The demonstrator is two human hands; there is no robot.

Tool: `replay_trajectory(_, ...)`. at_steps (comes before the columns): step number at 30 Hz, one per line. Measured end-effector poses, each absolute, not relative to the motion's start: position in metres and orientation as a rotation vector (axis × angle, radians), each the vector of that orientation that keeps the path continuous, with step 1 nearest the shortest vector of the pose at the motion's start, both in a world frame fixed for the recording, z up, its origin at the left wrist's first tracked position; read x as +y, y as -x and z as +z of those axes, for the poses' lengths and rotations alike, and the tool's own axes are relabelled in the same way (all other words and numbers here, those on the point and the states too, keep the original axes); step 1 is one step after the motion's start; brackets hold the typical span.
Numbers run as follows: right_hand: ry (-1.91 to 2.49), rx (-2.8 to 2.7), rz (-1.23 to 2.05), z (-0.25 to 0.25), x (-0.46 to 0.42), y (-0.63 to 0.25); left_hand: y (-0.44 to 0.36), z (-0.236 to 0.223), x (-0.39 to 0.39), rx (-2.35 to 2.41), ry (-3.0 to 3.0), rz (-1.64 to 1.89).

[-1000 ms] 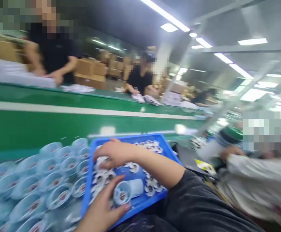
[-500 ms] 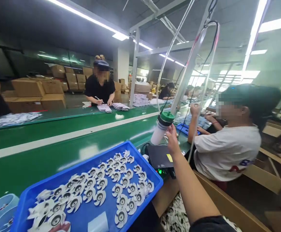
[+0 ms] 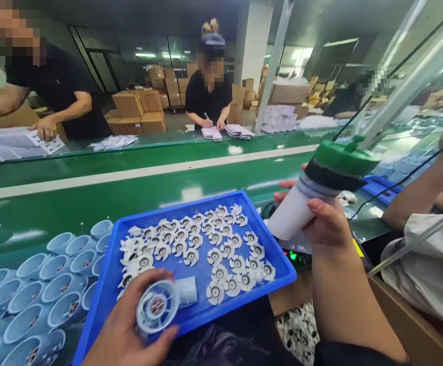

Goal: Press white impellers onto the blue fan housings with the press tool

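Note:
My left hand (image 3: 128, 315) is closed around a round light-blue plastic housing (image 3: 142, 325), its open end facing me, with ribs and a small reddish-copper centre inside. A short light-blue tube (image 3: 188, 291) shows right behind it; I cannot tell whether the two are joined. In my right hand (image 3: 330, 223) is a tilted white cylinder (image 3: 293, 211) with a green cap (image 3: 345, 158) and a black band, fingers behind and thumb in front. Below both hands lies a blue tray (image 3: 287, 269) with many white fan impellers (image 3: 191, 255) spread across it.
Rows of light-blue housings (image 3: 56, 267) stand left of the tray. Beyond runs a green conveyor (image 3: 156, 185). A black box with green lights (image 3: 293, 255) sits under the right hand. A box of impellers (image 3: 299, 330) is below. Co-workers sit at right and stand across.
My view has swung left. The right hand has brought the white cylinder closer and now grips it fully. My left hand, earlier at an impeller in the tray, now holds a light-blue housing.

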State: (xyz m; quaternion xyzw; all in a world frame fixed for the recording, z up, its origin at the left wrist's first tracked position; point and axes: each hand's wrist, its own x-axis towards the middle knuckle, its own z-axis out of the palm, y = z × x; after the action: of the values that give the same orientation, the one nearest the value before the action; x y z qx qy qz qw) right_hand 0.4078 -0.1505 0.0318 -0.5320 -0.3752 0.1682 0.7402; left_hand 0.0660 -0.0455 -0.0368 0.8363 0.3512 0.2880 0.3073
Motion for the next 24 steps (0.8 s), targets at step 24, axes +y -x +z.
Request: replay_trajectory(24, 1.209, -0.905, 0.606, 0.098, -0.128, -0.294, -0.16, 0.0, -0.064, 0.308, -2.323, 0.804)
